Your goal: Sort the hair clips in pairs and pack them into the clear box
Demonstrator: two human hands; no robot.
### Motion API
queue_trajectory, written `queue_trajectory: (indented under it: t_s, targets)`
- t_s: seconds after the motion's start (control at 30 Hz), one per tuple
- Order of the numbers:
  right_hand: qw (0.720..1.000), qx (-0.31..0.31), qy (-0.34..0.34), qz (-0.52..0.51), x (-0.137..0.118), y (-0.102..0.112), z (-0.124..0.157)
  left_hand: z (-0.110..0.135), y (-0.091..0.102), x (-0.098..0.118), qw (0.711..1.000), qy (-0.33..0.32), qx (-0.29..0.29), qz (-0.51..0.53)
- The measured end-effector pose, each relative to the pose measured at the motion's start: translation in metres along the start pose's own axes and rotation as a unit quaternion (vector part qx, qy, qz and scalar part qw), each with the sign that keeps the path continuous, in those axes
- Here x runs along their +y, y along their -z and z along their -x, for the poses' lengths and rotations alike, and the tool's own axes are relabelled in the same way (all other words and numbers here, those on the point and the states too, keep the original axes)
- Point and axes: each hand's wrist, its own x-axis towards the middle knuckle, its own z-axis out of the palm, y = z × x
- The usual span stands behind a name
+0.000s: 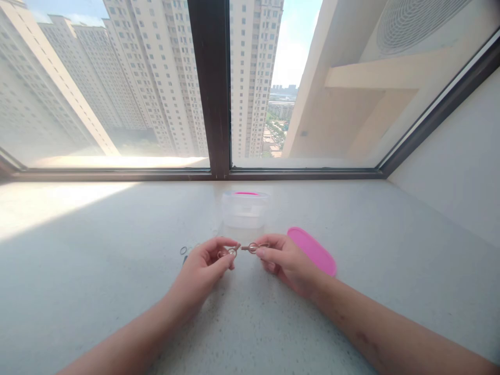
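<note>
My left hand [206, 265] pinches a small brown looped piece [233, 252], like a hair clip, between thumb and fingers. A similar brown looped piece [252, 248] is pinched in my right hand [287, 262], its narrow end pointing left. The two pieces are held end to end above the sill, with a slight gap between their tips. Beyond my left hand, a small dark ring [183, 251] lies on the surface with other little items, partly hidden by the hand. Their exact kind is too small to make out.
A clear plastic container [245, 212] with something pink showing at its top stands behind my hands. A pink oval lid [313, 252] lies beside my right hand. The pale speckled sill [97, 291] runs to the dark window frame [220, 156], and a white wall [457, 156] bounds the right.
</note>
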Motion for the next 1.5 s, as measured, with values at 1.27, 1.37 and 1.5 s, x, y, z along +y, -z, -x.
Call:
queue_trajectory:
  t_s: [1.27, 1.37, 1.5]
  targets:
    - [0.997, -0.063, -0.05, 0.001, 0.0003, -0.0055, 0.0068, 0.0002, -0.0028, -0.0017, 0.987, 0.023, -0.088, 0.129]
    - [0.997, -0.066, -0.036, 0.008, -0.0007, -0.0063, 0.0058, -0.0009, -0.0031, -0.0024, 0.99, 0.029, -0.081, 0.11]
    - [0.998, -0.053, -0.02, 0.039, -0.0013, -0.008, 0.006, -0.0018, -0.0026, -0.0024, 0.994, 0.021, -0.066, 0.086]
